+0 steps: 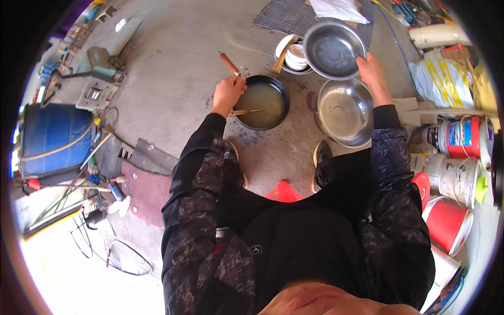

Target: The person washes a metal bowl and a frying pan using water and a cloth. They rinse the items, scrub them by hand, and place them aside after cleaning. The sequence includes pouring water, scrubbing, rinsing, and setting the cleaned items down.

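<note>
My left hand [230, 94] is closed at the near-left rim of a dark round pan [284, 112] of cloudy liquid on the concrete floor, beside a reddish-brown handle [229, 64]. A thin pointed utensil with a light handle [239, 112] lies over the pan's left rim. My right hand [370, 73] grips the right rim of a steel basin [334, 51], tilted above the floor. Just nearer to me, a second shiny steel basin [342, 114] rests on the floor. Behind the pan, white bowls [295, 59] sit stacked in a container with a straw whisk [284, 55] across them.
A grey mat [281, 17] with a white bag [338, 10] lies ahead. Paint-type buckets [456, 181] and a taped bundle [443, 82] line the right side. At left are a blue barrel [59, 138], a metal machine [94, 92] and a reddish mat [147, 193]. A red stool [284, 192] shows below me.
</note>
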Action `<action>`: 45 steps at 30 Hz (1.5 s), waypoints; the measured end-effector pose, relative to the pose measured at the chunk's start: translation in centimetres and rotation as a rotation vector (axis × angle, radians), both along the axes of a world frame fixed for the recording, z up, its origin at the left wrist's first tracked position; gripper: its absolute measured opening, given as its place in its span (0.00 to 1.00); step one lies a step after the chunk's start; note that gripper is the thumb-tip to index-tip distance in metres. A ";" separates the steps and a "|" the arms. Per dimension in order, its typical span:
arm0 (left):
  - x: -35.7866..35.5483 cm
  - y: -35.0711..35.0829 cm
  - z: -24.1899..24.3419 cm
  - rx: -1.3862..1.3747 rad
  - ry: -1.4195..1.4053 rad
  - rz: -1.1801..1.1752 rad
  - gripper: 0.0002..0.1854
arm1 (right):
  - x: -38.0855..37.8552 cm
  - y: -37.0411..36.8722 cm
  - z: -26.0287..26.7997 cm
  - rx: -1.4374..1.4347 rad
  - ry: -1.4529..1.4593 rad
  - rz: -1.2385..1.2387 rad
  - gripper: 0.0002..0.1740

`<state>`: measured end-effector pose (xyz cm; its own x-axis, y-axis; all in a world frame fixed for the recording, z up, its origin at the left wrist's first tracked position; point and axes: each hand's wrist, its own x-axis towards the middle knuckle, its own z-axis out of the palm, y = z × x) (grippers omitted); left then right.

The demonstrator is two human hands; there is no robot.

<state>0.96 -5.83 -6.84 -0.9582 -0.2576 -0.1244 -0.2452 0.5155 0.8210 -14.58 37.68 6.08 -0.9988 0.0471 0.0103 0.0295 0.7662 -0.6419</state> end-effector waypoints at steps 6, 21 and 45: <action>1.5 0.0 -10.6 -0.296 -0.248 -0.269 0.18 | 1.5 11.9 -6.5 0.605 -0.097 -0.004 0.26; -1.9 3.6 -24.6 -0.700 -0.492 -0.548 0.16 | -0.4 16.9 -21.1 0.287 -0.678 -0.078 0.15; 1.9 5.2 -31.0 -0.045 -0.285 -0.607 0.08 | -1.9 8.6 -16.1 0.625 0.143 0.122 0.19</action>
<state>2.82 -0.64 -37.87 -0.8660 0.3060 -0.3954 -0.1044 0.6626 0.7416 -16.49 46.25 -9.98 -0.9833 -0.1247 0.1322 -0.1342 0.9888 -0.0652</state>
